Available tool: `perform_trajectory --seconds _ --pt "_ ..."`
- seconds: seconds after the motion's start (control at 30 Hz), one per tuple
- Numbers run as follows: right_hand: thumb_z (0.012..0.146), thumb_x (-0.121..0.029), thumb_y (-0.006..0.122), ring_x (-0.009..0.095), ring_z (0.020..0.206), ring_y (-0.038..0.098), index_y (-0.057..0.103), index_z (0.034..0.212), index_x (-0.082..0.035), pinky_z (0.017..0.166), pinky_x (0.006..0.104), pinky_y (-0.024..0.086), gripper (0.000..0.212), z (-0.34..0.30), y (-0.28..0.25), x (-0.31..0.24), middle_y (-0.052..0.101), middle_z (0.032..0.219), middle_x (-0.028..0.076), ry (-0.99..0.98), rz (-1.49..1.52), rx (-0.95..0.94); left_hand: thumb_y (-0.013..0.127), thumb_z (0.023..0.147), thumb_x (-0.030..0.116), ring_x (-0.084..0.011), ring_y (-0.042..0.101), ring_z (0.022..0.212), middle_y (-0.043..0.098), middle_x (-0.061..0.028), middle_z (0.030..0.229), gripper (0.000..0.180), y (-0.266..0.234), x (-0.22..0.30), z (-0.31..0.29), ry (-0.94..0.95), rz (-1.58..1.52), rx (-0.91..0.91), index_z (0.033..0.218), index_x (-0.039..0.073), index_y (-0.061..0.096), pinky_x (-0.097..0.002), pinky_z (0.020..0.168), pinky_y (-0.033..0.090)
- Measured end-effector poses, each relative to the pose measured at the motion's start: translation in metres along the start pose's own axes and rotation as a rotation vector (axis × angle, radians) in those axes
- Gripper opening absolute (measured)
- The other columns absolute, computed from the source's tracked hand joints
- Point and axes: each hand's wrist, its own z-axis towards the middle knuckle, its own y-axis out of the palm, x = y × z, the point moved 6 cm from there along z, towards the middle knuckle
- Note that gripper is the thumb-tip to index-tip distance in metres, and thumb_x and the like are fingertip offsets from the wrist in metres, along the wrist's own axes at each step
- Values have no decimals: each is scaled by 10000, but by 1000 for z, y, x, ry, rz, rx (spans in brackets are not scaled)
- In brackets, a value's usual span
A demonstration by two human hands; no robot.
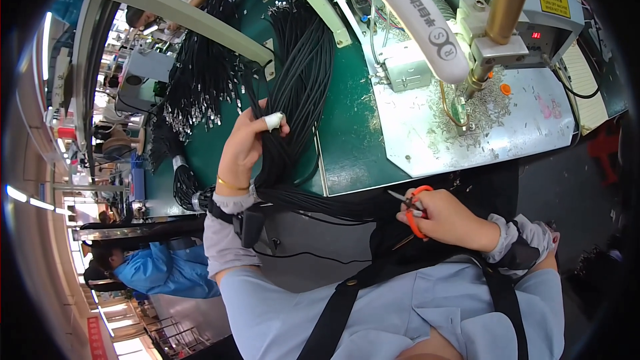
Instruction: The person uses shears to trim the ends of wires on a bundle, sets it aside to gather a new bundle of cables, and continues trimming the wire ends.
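A thick bundle of black cables (300,73) lies over the green bench, its metal-tipped ends at the far side. My left hand (248,140) is closed round part of this bundle, with white tape on the thumb. The cables bend below that hand and trail right across the bench's near edge toward my lap. In my right hand (457,219), near my lap, is a pair of orange-handled scissors (421,212). My fingers wrap the handles, and the dark blades point up and left, apart from the cables.
A bench machine (493,47) stands at the right on a pale metal plate (480,150) strewn with small metal bits. More black cables (200,87) hang at the left beyond a metal frame bar (180,17). A person in blue (160,267) sits further left.
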Motion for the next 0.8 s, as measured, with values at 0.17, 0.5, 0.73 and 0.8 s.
perform_trajectory --seconds 0.17,0.5,0.73,0.8 --pt "841 -118 544 138 642 565 514 813 1 571 261 427 126 44 21 -17 568 710 72 -94 142 23 465 831 161 -157 509 568 525 -29 678 311 46 -3 36 -389 -211 -332 1080 -24 469 -268 529 423" --pt "827 -104 520 156 1038 509 519 1026 -32 935 332 353 212 176 61 -48 562 1029 101 -298 358 479 293 927 223 -56 269 381 308 44 526 257 25 27 -10 -95 -789 -467 996 44 464 -208 380 245" --pt "770 -67 523 248 1216 364 517 1053 -63 1016 495 174 283 175 86 -56 507 1179 56 -414 -251 479 310 915 140 -83 345 463 378 26 622 244 -121 60 -151 738 -928 -231 1096 18 417 -219 473 291" --pt "760 -58 522 267 1237 335 516 1056 -67 1022 515 142 296 177 88 -55 495 1202 48 -426 -266 468 300 925 140 -83 357 486 393 16 645 231 -141 64 -166 792 -931 -144 1043 3 443 -214 499 306"
